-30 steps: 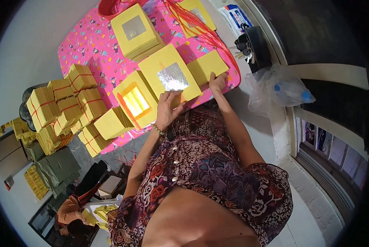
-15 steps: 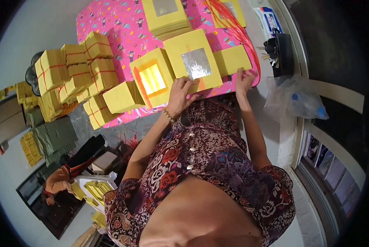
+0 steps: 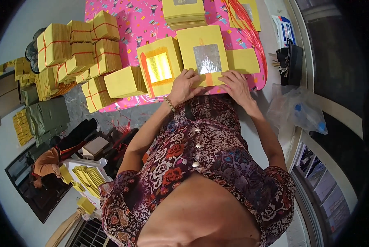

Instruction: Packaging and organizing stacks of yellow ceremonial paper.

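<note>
My left hand (image 3: 186, 85) and my right hand (image 3: 238, 87) are both at the near edge of a yellow paper sheet (image 3: 190, 47) that bears a silver square. Fingers of both hands press on a narrow strip along that edge, thumbs toward me; an orange mark shows between them. Left of it lies a stack of yellow sheets (image 3: 174, 53) with a shiny gold square bordered in orange. A smaller yellow piece of paper (image 3: 244, 61) lies at the right, beside my right hand.
Yellow bundles (image 3: 54, 45) tied with red string are piled at left, near a loose yellow stack (image 3: 124, 82). Red strings (image 3: 250, 33) hang along the pink tablecloth's (image 3: 128, 24) right side. A plastic bag (image 3: 297, 109) is at right. Another person (image 3: 48, 162) works at lower left.
My right hand has moved left from the smaller paper piece to the near edge of the silver-square sheet. My left hand stays at that edge. The whole view has shifted slightly.
</note>
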{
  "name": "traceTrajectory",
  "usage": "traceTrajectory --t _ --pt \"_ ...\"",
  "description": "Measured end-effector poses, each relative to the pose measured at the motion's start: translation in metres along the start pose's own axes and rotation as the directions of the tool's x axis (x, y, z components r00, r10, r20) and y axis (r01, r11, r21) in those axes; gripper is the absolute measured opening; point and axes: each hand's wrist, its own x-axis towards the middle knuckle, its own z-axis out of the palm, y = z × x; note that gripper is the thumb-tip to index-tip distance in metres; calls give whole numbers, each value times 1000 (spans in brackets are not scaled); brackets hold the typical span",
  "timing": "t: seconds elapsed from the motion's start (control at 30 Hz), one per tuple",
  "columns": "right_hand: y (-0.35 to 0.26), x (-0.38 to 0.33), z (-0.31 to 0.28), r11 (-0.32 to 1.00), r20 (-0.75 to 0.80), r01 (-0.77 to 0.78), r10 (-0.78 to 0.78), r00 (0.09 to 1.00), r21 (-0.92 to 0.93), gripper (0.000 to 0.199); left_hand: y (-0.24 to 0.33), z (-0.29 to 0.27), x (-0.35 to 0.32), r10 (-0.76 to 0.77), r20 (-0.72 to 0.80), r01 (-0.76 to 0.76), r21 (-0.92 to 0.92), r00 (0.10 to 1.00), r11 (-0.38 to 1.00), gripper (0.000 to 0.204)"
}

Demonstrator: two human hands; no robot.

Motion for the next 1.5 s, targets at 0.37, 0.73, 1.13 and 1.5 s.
traceTrajectory --t 0.37,0.73,1.13,1.5 --pt "4 17 -8 985 32 -60 55 998 163 12 0 1 -1 -61 -102 45 -147 993 988 16" --pt "3 24 -11 981 75 -84 72 995 174 17 -4 7 1 -120 -110 99 -181 987 979 15" --pt "5 25 -10 981 75 -66 53 996 183 18 -6 8 2 -134 -109 109 -215 985 971 16" --pt "0 56 -26 998 -3 12 -13 1000 -60 16 3 -10 17 -114 24 114 5 993 993 42"
